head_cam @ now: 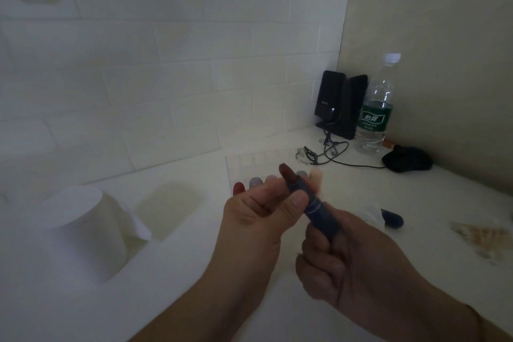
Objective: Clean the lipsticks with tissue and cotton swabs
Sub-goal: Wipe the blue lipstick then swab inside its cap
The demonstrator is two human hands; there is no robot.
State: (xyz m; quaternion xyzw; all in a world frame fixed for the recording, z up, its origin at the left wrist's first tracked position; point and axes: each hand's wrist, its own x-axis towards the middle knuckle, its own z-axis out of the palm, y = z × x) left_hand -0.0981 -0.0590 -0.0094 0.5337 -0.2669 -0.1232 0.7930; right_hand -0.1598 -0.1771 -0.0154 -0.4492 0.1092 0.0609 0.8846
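A dark blue lipstick (pixel 313 203) with its brown-red stick extended points up and to the left, above the white counter. My right hand (pixel 352 261) grips its lower barrel. My left hand (pixel 261 211) pinches the upper barrel, thumb in front, fingers behind. Its dark blue cap (pixel 392 219) lies on the counter to the right. A clear organiser tray (pixel 241 164) behind my hands holds several lipsticks, partly hidden by my fingers. A white tissue roll (pixel 83 228) stands at the left. Cotton swabs (pixel 483 239) lie in a pile at the right edge.
In the back right corner stand a black speaker pair (pixel 340 104) and a clear water bottle (pixel 376 108) with a green label. A black cable (pixel 333 151) and a black mouse (pixel 406 158) lie near them. White tiled wall runs behind the counter.
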